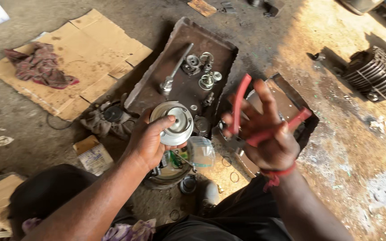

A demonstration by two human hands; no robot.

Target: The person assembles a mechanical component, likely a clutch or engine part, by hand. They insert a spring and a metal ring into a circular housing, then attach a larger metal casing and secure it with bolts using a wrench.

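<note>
The left hand [150, 143] is gripping a round metal hub [173, 123]. The right hand [269, 134] is holding red-handled pliers [246, 120] loosely, spread wide just beside that grip; they could slip.

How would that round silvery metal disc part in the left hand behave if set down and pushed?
The round silvery metal disc part looks rigid and probably heavy for its size, since it seems solid metal. Being round, it might roll on edge. The left hand wraps its rim, suggesting a secure grip.

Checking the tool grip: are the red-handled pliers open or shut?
Open: the pliers in the right hand have red handles spread apart.
</note>
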